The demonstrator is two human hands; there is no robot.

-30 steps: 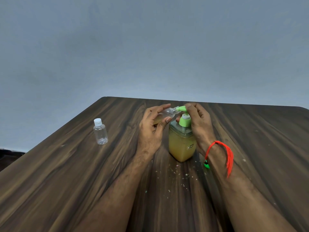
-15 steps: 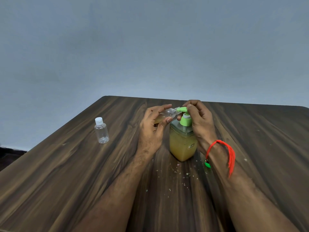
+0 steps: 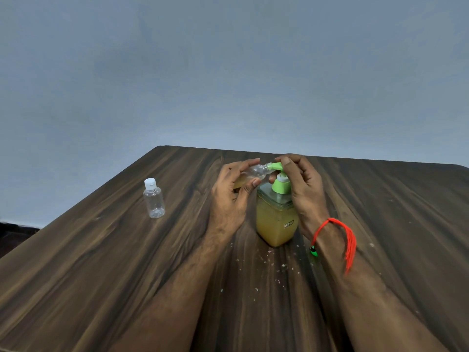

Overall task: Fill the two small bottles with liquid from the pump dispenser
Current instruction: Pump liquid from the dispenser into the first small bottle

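Head view: the left hand (image 3: 232, 196) is gripping a tilted small bottle (image 3: 255, 171) against the green nozzle (image 3: 272, 165); the right hand (image 3: 303, 189) is curling on the pump dispenser (image 3: 275, 219). At nine o'clock of the hands, a capped bottle (image 3: 153, 199) is standing upright.

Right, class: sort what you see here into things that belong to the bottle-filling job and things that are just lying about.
Belongs to the job:
- pump dispenser
- held bottle, mouth at the spout
- capped bottle, standing apart
- left hand, holding the bottle
- right hand, fingers on the pump head

Just lying about:
- crumbs on the table
- red wrist thread
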